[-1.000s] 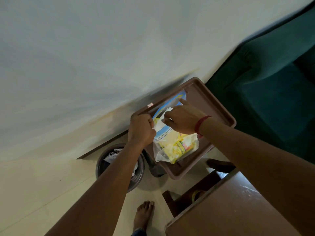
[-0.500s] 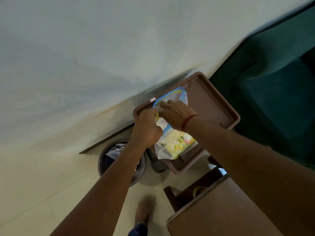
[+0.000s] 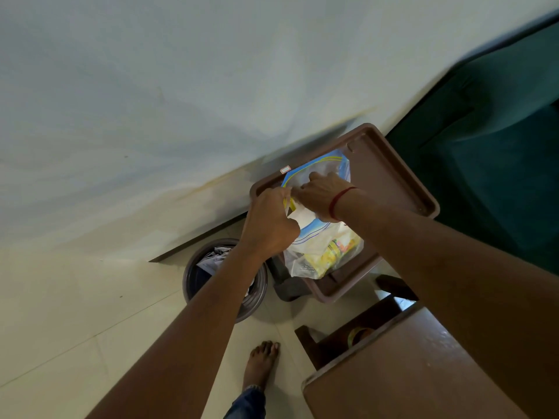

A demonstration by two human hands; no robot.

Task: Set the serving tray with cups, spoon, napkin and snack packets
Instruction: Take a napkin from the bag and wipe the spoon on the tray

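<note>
Both your left hand (image 3: 269, 225) and right hand (image 3: 322, 196) fingers pinch the zip bag (image 3: 320, 249) mouth on the tray (image 3: 390, 176); yank unevenly and snack packets (image 3: 332, 252) spill toward the bin (image 3: 205, 273).

We see brown tray (image 3: 393, 176) | carrying clear zip bag (image 3: 320, 252) of snack packets | floor (image 3: 75, 313) bears waste bin (image 3: 196, 276)

The tray (image 3: 390, 179) looks like matt brown plastic, and the zip bag (image 3: 317, 252) on it is thin clear crinkly plastic with glossy yellow packets (image 3: 332, 255) inside. Floor (image 3: 75, 313) is smooth pale tile, the worktop (image 3: 408, 373) is glossy brown wood-look, and the chair (image 3: 499, 146) is dark green velvety cloth.
</note>
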